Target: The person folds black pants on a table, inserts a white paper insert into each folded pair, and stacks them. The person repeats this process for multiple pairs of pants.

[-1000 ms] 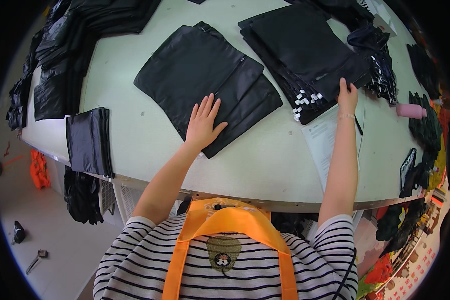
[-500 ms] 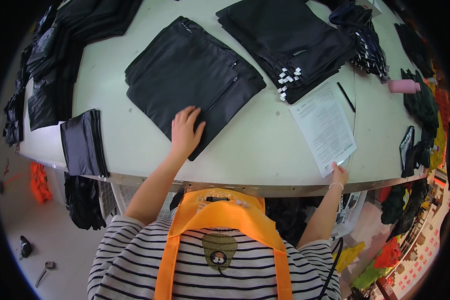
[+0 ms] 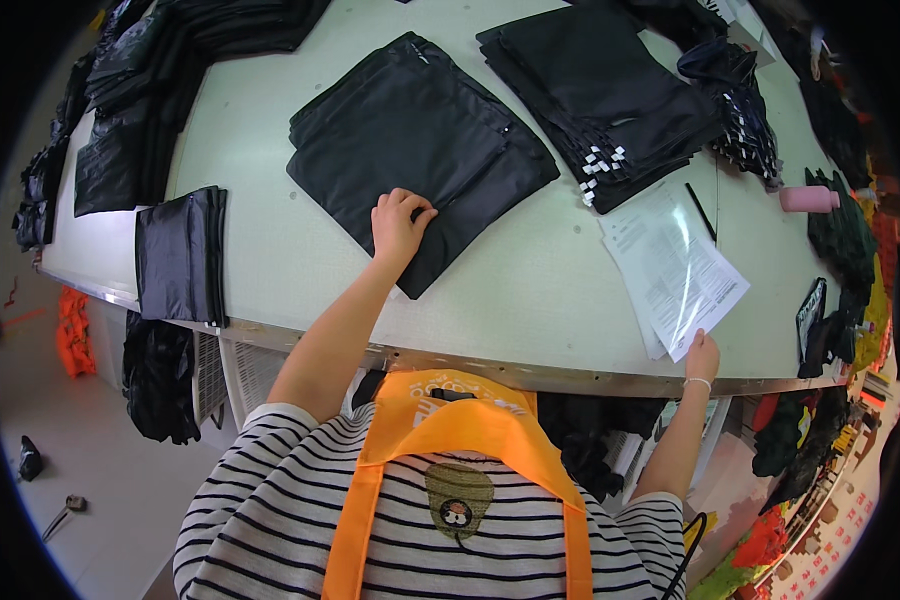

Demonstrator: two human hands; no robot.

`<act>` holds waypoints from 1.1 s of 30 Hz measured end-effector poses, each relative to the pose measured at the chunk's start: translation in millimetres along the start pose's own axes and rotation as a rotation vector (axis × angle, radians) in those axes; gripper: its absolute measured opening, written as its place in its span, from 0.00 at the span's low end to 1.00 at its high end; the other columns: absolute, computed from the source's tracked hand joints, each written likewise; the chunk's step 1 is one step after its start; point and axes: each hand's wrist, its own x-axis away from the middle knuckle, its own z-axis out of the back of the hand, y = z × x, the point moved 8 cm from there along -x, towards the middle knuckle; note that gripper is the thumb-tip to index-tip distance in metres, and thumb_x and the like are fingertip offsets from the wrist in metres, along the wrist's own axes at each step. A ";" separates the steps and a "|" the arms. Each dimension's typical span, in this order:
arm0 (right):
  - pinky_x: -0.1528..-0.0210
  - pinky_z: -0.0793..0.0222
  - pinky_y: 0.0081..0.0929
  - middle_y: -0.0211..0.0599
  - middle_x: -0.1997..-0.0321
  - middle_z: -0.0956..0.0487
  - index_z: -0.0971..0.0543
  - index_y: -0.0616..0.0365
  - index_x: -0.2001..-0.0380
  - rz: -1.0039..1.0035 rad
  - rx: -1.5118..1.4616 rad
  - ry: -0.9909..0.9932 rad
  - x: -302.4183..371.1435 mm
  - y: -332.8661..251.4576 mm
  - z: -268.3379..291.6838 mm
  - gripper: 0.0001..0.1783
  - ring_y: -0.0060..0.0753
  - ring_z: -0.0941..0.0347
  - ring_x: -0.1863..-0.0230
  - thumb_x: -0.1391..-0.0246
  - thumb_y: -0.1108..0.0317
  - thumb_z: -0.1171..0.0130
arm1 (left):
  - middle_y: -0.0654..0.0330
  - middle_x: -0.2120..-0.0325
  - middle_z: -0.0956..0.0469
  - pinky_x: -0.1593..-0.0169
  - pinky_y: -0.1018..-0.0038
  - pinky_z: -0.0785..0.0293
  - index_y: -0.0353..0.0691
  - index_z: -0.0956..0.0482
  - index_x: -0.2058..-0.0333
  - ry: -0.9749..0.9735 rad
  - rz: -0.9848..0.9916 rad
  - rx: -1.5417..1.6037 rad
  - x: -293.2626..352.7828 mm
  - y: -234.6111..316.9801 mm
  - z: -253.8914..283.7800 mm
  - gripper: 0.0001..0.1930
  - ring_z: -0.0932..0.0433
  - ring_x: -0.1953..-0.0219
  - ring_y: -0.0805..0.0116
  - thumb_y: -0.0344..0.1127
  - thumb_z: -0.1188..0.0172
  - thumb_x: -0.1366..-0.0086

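Note:
A stack of folded black garments lies at an angle on the table before me, a zip running across the top one. My left hand is closed in a pinch on the top garment's fabric, beside the near end of the zip. Over at the right, my right hand grips the near corner of a printed paper sheet between thumb and fingers. That sheet is tilted and partly covers another sheet on the table. Light glares off its middle.
Behind the papers sits another black garment stack with white tags; a dark tagged bundle adjoins it. A black pen and a pink bottle lie rightward. Folded black pieces rest near the left front edge.
My right hand has drawn the top sheet rightward and turned it, baring a sheet beneath. The fingers of my left hand, spread flat before, have closed into a pinch. The view has shifted slightly.

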 end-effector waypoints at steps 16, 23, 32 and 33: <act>0.57 0.33 0.20 0.31 0.62 0.21 0.23 0.69 0.58 0.029 -1.334 -0.551 103.8 -156.6 0.9 0.13 0.19 0.29 0.62 0.38 0.69 0.49 | 0.58 0.71 0.26 0.59 0.67 0.33 0.37 0.21 0.73 0.031 -0.032 0.247 -15.6 10.9 48.5 0.05 0.30 0.64 0.57 0.31 0.36 0.45; 0.70 0.39 0.16 0.24 0.70 0.25 0.23 0.66 0.60 0.072 -1.436 -0.438 130.1 -286.7 -36.6 0.12 0.12 0.36 0.72 0.38 0.67 0.48 | 0.59 0.70 0.25 0.60 0.66 0.32 0.37 0.21 0.73 -0.053 -0.053 0.267 -16.9 18.7 42.6 0.05 0.30 0.65 0.57 0.31 0.36 0.46; 0.77 0.38 0.26 0.33 0.82 0.26 0.27 0.63 0.68 0.140 -1.410 -0.645 146.0 -465.5 -86.3 0.07 0.21 0.33 0.81 0.42 0.70 0.46 | 0.58 0.71 0.26 0.59 0.66 0.34 0.37 0.22 0.73 -0.142 -0.026 0.299 -16.5 23.7 20.0 0.05 0.31 0.65 0.57 0.31 0.37 0.45; 0.76 0.37 0.28 0.36 0.82 0.27 0.28 0.63 0.69 0.206 -1.279 -0.585 138.9 -470.7 -95.0 0.08 0.24 0.34 0.82 0.42 0.69 0.46 | 0.58 0.70 0.26 0.59 0.65 0.34 0.37 0.22 0.73 -0.147 -0.024 0.303 -17.9 24.9 16.4 0.05 0.31 0.64 0.57 0.31 0.37 0.45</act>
